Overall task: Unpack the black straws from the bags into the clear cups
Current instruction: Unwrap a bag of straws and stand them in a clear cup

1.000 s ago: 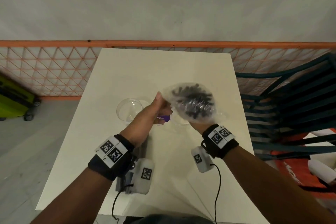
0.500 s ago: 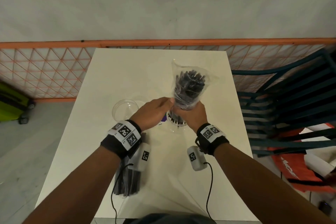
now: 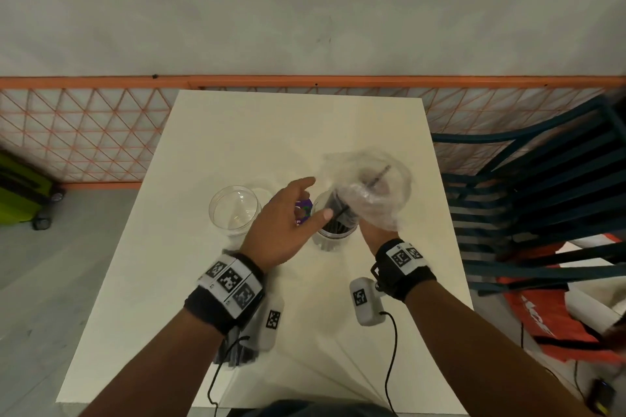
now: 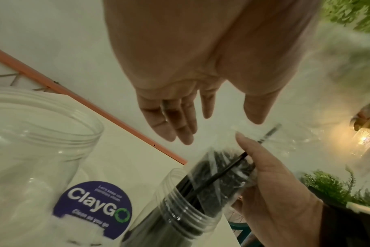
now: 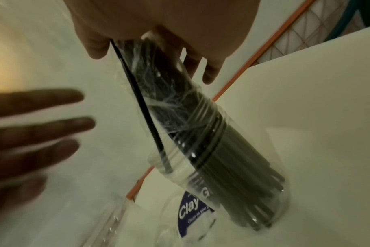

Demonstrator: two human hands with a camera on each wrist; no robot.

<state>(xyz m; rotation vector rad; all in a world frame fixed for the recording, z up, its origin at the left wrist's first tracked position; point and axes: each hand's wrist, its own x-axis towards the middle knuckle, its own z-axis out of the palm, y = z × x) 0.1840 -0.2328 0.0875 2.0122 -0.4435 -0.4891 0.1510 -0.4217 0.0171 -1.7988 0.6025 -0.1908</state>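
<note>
A clear cup [image 3: 335,230] at the table's middle holds a bundle of black straws [image 5: 239,167] standing in it. My right hand [image 3: 374,228] grips the clear plastic bag [image 3: 369,179] still wrapped round the straws' upper ends, just above the cup's rim. One straw [image 4: 226,170] leans loose beside the bundle. My left hand [image 3: 288,217] hovers just left of the cup, fingers straight and spread, holding nothing. A second, empty clear cup [image 3: 234,210] stands further left. Another bag of black straws [image 3: 237,349] lies near the front, partly hidden under my left wrist.
A round purple ClayGo sticker [image 4: 93,210] sits on the white table [image 3: 298,132] between the two cups. An orange mesh fence [image 3: 84,132] runs behind the table. Dark green chairs [image 3: 542,213] stand at the right, a green suitcase [image 3: 20,193] at the left.
Half a second ago both hands held the bag upright over the cup. My left hand has let go and opened. The straws have dropped lower in the cup and the bag looks nearly empty.
</note>
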